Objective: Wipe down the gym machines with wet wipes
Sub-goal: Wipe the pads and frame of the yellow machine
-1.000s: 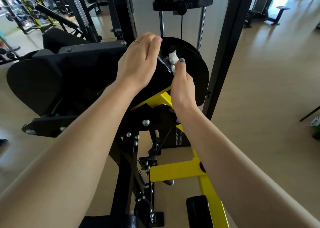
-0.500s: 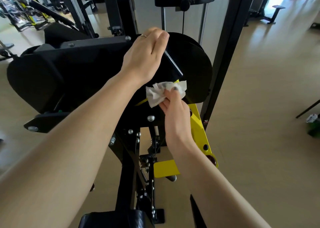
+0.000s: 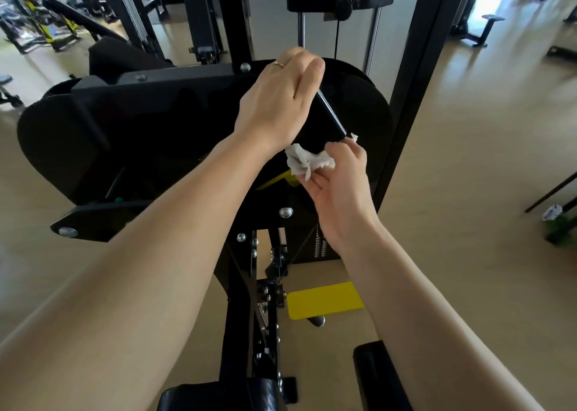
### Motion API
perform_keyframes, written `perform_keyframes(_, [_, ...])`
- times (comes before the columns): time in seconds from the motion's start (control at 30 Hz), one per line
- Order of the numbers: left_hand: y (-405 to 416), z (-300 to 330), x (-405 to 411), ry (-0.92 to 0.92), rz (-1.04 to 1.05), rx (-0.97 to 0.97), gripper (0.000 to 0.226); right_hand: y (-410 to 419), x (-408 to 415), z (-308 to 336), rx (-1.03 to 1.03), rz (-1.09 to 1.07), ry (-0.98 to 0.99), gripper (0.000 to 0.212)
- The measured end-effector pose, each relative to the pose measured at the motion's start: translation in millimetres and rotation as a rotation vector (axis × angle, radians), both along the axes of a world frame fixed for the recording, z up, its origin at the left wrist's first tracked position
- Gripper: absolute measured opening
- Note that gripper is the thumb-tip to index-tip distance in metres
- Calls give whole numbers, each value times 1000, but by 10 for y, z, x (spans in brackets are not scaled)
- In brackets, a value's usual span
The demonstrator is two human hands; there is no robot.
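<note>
- I had my left hand curled over the top end of the short black bar that slants across the face of the black disc; I judged this was to keep the bar from swinging while the other hand worked on it.
- My right hand sat just below the bar's lower end, fingers bent around the crumpled wet wipe, thumb and fingertips pinching it (a loose bunch, not folded flat).
- The wipe lay touching or nearly touching the bar's lower end; I could not tell which. One white corner poked up just right of that end.
- Holding the wipe bunched gave me a thick pad to wrap around a narrow bar, which I reckoned was why it was not spread out.
- Below the bar, a yellow bracket showed behind the wipe, and well below it a yellow plate sat on the machine's frame.
- Left of the bar, the dark shroud looked untouched by either hand (I took it as work left to do).
- The risk I saw: the damp wipe slipping from my pinch as it slid along the bar.
</note>
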State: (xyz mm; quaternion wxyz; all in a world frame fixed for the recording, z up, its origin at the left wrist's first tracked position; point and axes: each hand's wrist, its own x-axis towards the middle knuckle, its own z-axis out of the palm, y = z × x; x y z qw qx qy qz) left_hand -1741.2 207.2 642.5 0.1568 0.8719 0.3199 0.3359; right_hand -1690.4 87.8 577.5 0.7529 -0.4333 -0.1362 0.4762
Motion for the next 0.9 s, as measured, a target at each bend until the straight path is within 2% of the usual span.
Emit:
perform_keyframes(0.07, [9, -4, 0, -2, -1, 6, 47, -10, 6, -12, -40, -10, -96, 50])
perform_keyframes(0.2, [23, -22, 4, 11, 8, 16, 48, -40, 6, -15, -122, 2, -12, 32])
perform_keyframes(0.33, [23, -16, 6, 18, 11, 16, 47, -63, 20, 56, -39, 152, 46, 18])
perform_keyframes(0.5, [10, -23, 3, 5, 10, 21, 46, 6, -31, 186, -49, 240, 292, 33])
perform_keyframes(0.7, [1, -15, 10, -4, 17, 18, 46, 131, 90, 226, -142, 391, 283, 68])
perform_keyframes(0.9, [9, -22, 14, 5, 34, 23, 46, 263, 127, 292, -251, 478, 215, 61])
